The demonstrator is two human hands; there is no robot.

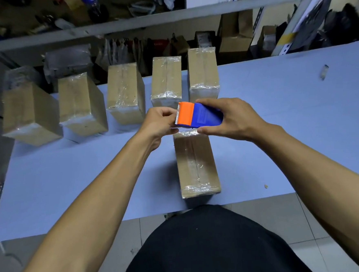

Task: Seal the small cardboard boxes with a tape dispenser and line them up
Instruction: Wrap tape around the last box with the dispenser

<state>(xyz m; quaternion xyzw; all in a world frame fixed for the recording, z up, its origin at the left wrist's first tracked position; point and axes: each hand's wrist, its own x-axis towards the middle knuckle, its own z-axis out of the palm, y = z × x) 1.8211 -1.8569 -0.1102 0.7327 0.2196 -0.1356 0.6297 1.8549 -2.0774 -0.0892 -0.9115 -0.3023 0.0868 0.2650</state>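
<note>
Standing at pale blue table (279, 112), cluttered shelves (124, 27) behind. Holding orange-and-blue tape dispenser (198, 115) mid-frame, right hand (232, 119) wrapping around blue body, left hand (160, 122) pinching at toothed orange edge. Lying just below both hands: taped box (195, 164), long axis running toward bottom of frame, equally near to both. Waiting across upper frame: row of five boxes (124, 93), probably next place for this one; nothing blocking.
</note>
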